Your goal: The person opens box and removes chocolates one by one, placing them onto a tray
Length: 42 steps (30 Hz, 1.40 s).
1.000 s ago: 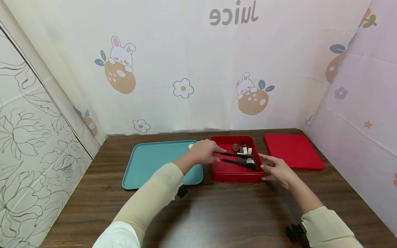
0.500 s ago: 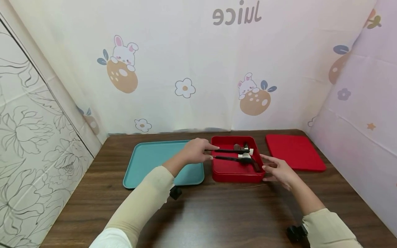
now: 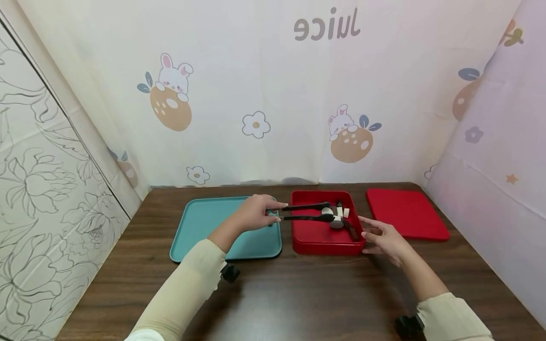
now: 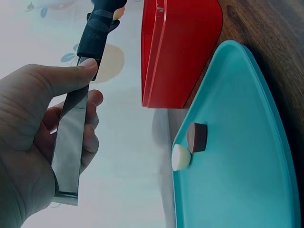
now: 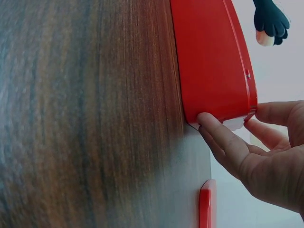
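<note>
My left hand [image 3: 254,214] pinches a pair of tongs [image 4: 71,137] with metal arms and black ends, thumb on one arm and fingers behind. The black ends reach over the red box [image 3: 315,246], with a cream-white piece [image 3: 326,211] between them; it also peeks out beside the dark tongs end in the right wrist view. Inside the box lie several brown and white pieces, perhaps chocolates, among them a dark brown bar [image 3: 352,231]. At the box's right side, my right hand [image 3: 386,240] touches the wall with extended fingers [image 5: 223,135].
Left of the box lies a teal tray [image 3: 200,232]; on it sit a brown piece [image 4: 196,137] and a white piece [image 4: 180,157]. A flat red lid-like panel [image 3: 407,213] lies to the right. A printed cloth [image 3: 256,156] hangs behind the wooden table [image 3: 298,293].
My left hand and the tongs have moved left, the tongs' ends drawing back from the box's right side with a white piece between them. My right hand stays at the box.
</note>
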Tool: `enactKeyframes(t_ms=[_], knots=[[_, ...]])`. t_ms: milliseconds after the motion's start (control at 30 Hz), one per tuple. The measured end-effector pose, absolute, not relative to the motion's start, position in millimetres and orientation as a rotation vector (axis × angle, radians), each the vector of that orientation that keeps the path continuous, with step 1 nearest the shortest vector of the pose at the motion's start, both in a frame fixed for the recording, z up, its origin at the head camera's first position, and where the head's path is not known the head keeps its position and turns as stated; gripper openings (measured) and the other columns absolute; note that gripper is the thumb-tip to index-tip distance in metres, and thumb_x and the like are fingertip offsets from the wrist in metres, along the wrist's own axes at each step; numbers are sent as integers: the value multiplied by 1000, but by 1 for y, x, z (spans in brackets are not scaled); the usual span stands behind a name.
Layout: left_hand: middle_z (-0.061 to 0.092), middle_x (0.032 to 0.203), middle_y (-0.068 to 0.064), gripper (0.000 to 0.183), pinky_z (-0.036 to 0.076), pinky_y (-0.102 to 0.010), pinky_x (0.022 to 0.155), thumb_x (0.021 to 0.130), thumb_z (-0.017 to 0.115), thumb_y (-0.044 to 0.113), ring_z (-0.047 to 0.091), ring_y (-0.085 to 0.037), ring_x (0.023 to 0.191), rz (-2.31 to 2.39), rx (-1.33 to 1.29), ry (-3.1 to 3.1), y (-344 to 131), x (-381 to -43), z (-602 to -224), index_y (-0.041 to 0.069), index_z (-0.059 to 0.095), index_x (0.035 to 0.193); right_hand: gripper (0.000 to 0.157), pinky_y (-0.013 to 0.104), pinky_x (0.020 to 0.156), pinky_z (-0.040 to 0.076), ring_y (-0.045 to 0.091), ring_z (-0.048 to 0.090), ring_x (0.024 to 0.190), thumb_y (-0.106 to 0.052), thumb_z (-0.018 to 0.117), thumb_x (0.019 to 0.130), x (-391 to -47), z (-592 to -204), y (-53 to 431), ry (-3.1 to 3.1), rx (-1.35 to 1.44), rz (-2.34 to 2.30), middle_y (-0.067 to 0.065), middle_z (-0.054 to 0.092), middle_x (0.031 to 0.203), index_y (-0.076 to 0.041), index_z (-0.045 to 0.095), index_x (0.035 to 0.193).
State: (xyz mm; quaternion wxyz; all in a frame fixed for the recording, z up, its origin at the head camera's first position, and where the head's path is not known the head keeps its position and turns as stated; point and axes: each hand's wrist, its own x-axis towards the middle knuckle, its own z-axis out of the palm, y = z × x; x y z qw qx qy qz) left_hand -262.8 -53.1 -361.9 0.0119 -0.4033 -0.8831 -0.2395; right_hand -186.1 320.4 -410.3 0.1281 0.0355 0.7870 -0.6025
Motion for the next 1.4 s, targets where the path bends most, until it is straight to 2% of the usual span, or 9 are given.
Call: enactKeyframes(t_ms=[100,400,767,1400], knots=[[61,89,-5,43,45,-25,59,88,74,18,51,-5,59,-764,-1251,-2743,-60,-260,-364,14,65,130,63,49,83,54,49,44,125,-9,54,100,-185,-411,321,2291,101,-1750,37,31,144,-4,22,155],[49,74,7,44,42,-23,56,86,77,18,47,-4,60,-740,-1189,-2718,-82,-254,-372,16,67,128,64,48,82,54,49,45,124,-10,54,100,-184,-411,320,2300,99,-1741,37,32,144,-4,22,155],[54,79,8,43,43,-24,55,85,77,16,45,-3,59,-769,-1141,-2694,-113,-240,-374,16,68,127,63,49,82,54,47,47,123,-9,54,100,-184,-411,320,2302,89,-1746,38,33,143,-3,22,155],[49,75,10,44,41,-23,52,82,79,13,42,-4,58,-731,-1036,-2754,-165,-219,-377,13,69,125,63,48,83,54,47,48,122,-10,54,100,-186,-411,319,2304,92,-1743,37,32,143,-4,22,155]])
